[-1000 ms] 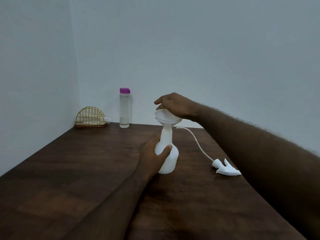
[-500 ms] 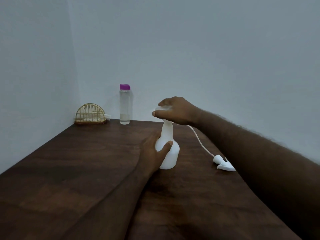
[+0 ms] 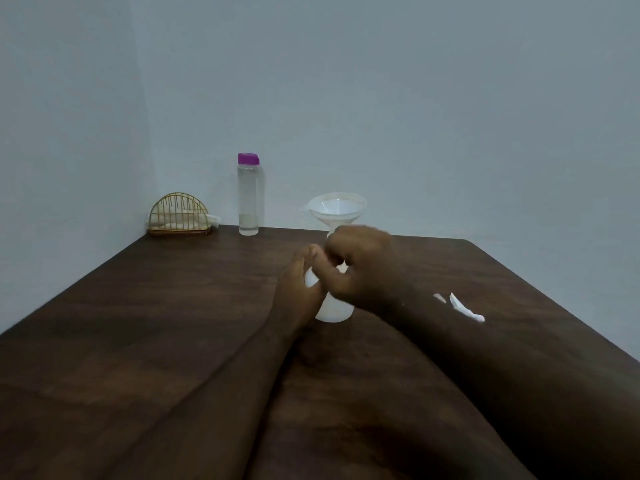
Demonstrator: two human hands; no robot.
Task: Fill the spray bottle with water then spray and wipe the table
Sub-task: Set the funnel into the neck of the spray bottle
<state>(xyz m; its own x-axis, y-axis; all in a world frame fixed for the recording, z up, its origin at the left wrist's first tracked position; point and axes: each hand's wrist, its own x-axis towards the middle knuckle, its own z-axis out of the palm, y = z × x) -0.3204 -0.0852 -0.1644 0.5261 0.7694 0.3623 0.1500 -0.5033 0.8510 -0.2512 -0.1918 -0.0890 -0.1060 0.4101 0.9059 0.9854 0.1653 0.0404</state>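
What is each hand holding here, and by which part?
The left hand grips the white spray bottle around its body. The right hand is blurred at its neck, under the funnel; its grip cannot be told.

Most of the white spray bottle (image 3: 333,311) is hidden: the left hand (image 3: 300,289) covers its left flank, and the blurred right hand (image 3: 363,268) covers its neck and shoulder, so only the rounded base and a sliver of the side show. The funnel (image 3: 335,210) stem disappears behind the right hand, and whether it sits in the bottle mouth cannot be told. The right forearm hides most of the spray head (image 3: 464,308) and all of its tube. The pale contents of the wire holder (image 3: 179,215) are too small to identify. Both forearms run off the bottom edge.
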